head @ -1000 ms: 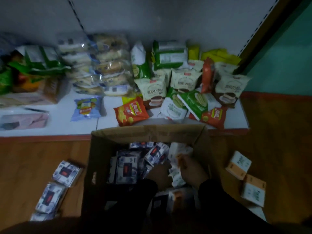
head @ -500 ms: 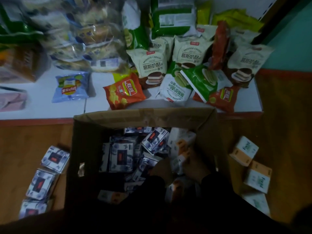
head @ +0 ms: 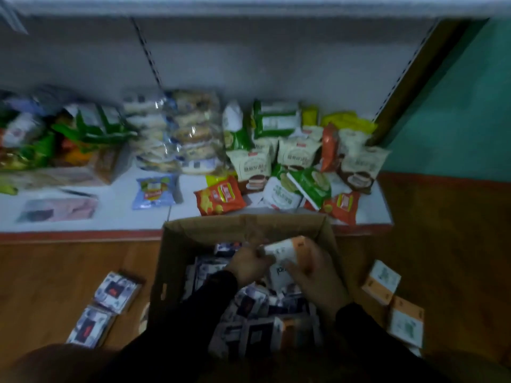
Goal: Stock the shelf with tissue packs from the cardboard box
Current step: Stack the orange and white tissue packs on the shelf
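- Shelf (head: pixel 116 217): white, low, just behind the box; snack bags (head: pixel 301 161) heaped on it
- Box (head: pixel 243 228): cardboard, open, on the wood floor; dark tissue packs (head: pixel 254 302) piled inside
- Floor packs: dark ones (head: pixel 116 291) left of the box, orange-and-white ones (head: pixel 381 283) right of it
- Right hand (head: pixel 318 283): over the box, fingers curled round an orange-and-white pack (head: pixel 284 250)
- Left hand (head: pixel 246 266): over the box, fingers curled on that pack's left end

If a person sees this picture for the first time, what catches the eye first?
Both hands, left and right, hold a white and orange tissue pack above the open cardboard box at the centre. Behind it, bright snack bags crowd the low white shelf.
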`<act>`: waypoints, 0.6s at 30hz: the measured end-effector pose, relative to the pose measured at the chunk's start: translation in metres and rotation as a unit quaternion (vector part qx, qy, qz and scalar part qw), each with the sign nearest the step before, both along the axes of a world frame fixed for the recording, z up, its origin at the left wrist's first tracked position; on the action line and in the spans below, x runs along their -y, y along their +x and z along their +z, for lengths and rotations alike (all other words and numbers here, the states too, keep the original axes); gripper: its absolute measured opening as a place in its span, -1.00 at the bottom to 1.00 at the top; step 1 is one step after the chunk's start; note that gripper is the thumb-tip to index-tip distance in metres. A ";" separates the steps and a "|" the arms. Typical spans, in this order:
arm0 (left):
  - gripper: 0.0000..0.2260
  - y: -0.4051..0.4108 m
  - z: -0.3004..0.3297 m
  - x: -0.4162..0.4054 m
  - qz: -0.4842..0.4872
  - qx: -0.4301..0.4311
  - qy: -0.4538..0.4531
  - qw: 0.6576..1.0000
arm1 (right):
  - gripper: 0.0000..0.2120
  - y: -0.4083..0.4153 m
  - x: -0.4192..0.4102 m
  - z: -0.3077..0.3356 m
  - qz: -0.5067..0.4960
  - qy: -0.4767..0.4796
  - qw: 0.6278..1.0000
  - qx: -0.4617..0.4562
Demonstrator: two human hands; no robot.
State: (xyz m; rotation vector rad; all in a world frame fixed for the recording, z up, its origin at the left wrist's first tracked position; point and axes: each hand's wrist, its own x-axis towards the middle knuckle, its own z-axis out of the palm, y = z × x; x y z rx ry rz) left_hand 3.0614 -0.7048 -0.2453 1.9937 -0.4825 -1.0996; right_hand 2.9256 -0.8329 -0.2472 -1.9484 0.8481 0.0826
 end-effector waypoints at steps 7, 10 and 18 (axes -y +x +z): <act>-0.88 -0.006 0.155 0.016 0.090 -0.038 -0.152 0.983 | 0.03 -0.014 -0.003 0.143 0.082 -0.186 0.975 0.094; -0.82 -0.007 0.217 0.023 0.051 -0.011 -0.196 0.979 | -0.03 -0.016 0.008 0.194 0.038 -0.281 0.945 0.163; -0.52 0.035 0.351 0.034 -0.019 0.467 -0.099 0.878 | -0.22 -0.016 0.070 0.324 -0.052 -0.363 0.895 0.254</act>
